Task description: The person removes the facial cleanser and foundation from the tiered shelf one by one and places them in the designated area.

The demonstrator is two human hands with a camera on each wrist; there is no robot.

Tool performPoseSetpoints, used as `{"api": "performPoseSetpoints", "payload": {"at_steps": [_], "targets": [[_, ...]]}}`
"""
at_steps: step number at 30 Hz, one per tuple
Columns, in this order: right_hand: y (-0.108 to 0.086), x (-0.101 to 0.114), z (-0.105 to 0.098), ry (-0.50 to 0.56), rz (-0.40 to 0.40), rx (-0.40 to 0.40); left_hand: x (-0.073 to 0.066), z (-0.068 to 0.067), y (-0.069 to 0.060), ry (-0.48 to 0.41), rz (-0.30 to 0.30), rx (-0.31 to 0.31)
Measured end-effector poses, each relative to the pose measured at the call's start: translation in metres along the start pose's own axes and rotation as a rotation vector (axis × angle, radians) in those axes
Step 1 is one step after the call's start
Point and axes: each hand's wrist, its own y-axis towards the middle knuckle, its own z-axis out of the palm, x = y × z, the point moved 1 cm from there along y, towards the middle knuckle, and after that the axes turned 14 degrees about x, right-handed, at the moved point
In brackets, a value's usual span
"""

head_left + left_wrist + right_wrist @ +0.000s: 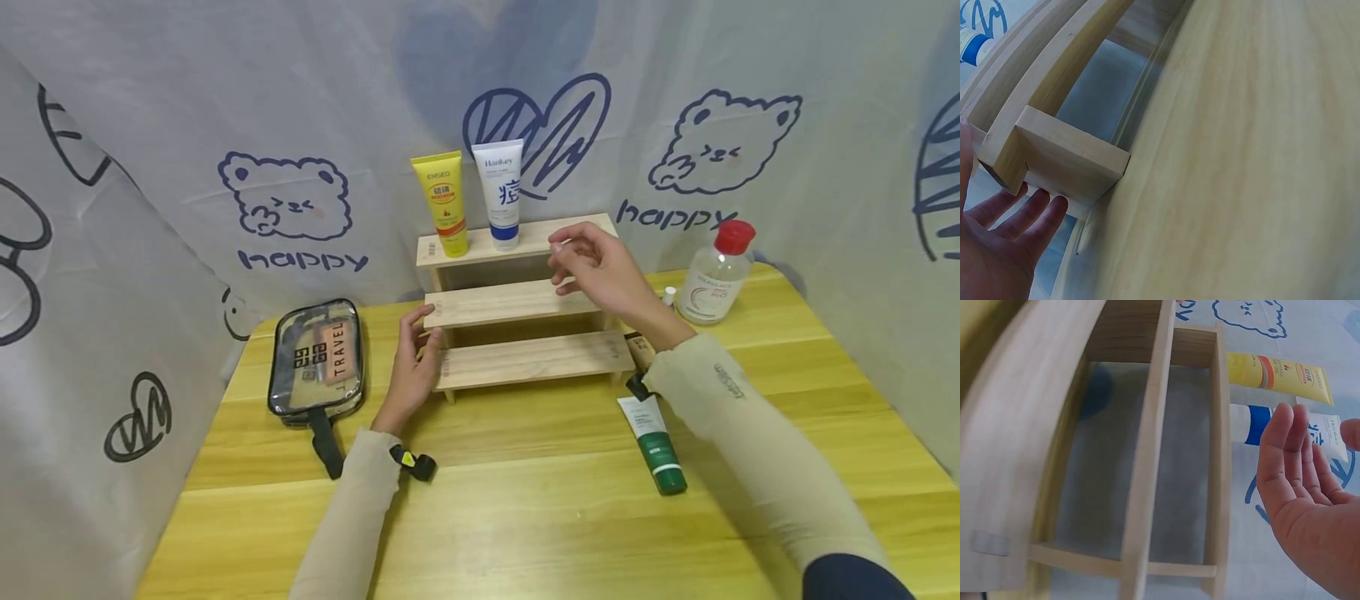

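Left hand (pixel 411 362): fingers slightly apart, rested against wooden rack's (pixel 536 358) left end. Right hand (pixel 606 271): fingers loosely bent, thumb apart, raised near top tier's (pixel 536 236) right end. Rack is placed near tabletop's (pixel 525 517) back edge; yellow tube (pixel 444 204) and white tube (pixel 498 196) are stood on top tier's left half.

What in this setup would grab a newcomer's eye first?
Most likely the bright yellow tube, standing beside a white tube on the top tier of the wooden rack. Then the red-capped bottle, toward the back right of the table, and the right hand, raised empty near the rack's right end.
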Motion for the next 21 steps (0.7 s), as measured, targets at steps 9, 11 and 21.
{"api": "performPoseSetpoints", "payload": {"at_steps": [9, 11, 21], "targets": [[0.025, 0.013, -0.004, -0.059, -0.008, 0.0, 0.0, 0.0, 0.001, -0.001, 0.0, -0.002], [0.029, 0.016, -0.005, -0.081, -0.014, -0.005, 0.001, 0.001, 0.001, 0.0, 0.003, -0.004], [0.045, 0.028, -0.009, -0.116, -0.026, -0.021, 0.001, 0.003, 0.0, 0.006, 0.007, -0.017]]}}
